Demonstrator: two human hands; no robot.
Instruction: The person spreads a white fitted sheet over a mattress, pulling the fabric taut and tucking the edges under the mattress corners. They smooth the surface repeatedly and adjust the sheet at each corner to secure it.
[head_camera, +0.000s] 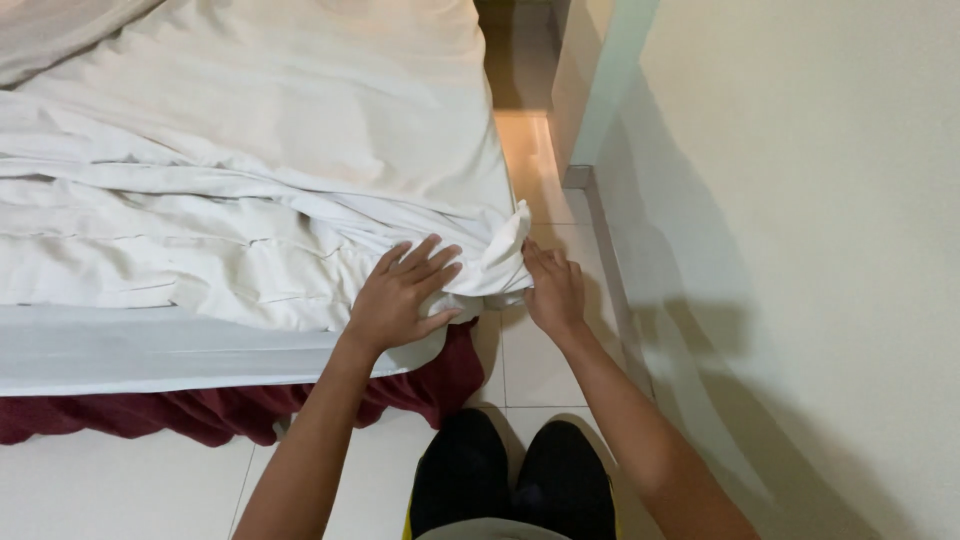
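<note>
Head view, looking down at a bed corner. Left hand (400, 295) lies flat, fingers spread wide, palm down on the bunched white sheet (250, 250) at the corner of the bed (120, 350). It presses, not grips. Right hand (553, 290) is at the sheet corner (505, 250), just past the bed's edge, fingers curled against the fabric. It looks like it pinches the corner, but the fingertips are hidden behind the cloth, so a firm hold cannot be told. The sheet corner sticks up in a small peak between the 2 hands.

The sheet is crumpled in long folds across the near side of the bed and smoother farther up. Below it runs a plain white mattress side, and under that a dark red skirt (200, 410) hangs to the floor (120, 490), which is pale tile. A cream wall (800, 250) stands close on the right, leaving a narrow gap beside the bed. The person's knees (510, 480), in black, show at bottom centre, between the forearms.
</note>
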